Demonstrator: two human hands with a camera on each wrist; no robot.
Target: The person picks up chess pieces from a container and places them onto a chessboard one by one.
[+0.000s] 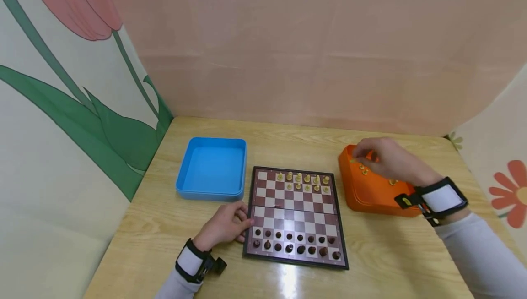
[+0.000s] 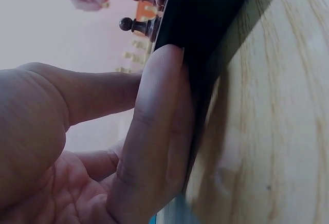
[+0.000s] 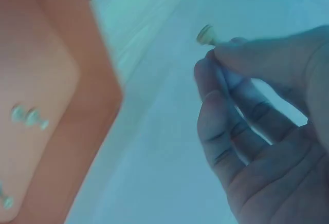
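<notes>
Left hand (image 1: 225, 226) lies on the tabletop (image 1: 387, 253) near its front edge, fingers relaxed and pressed flat against the left edge of the chessboard (image 1: 295, 217). Dark pieces (image 1: 294, 242) fill the board's near rows, light pieces (image 1: 304, 181) its far rows. Right hand (image 1: 384, 159) hovers over the orange tray (image 1: 368, 194) toward the tabletop's right edge, fingertips pinching a light pawn (image 3: 207, 35), long axis tilted, base outward. Loose light pieces (image 3: 28, 116) lie in the tray. The blue tray (image 1: 212, 167) sits left of the board.

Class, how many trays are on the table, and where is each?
2: the blue tray left of the chessboard, the orange tray right of it, under the right hand.
</notes>
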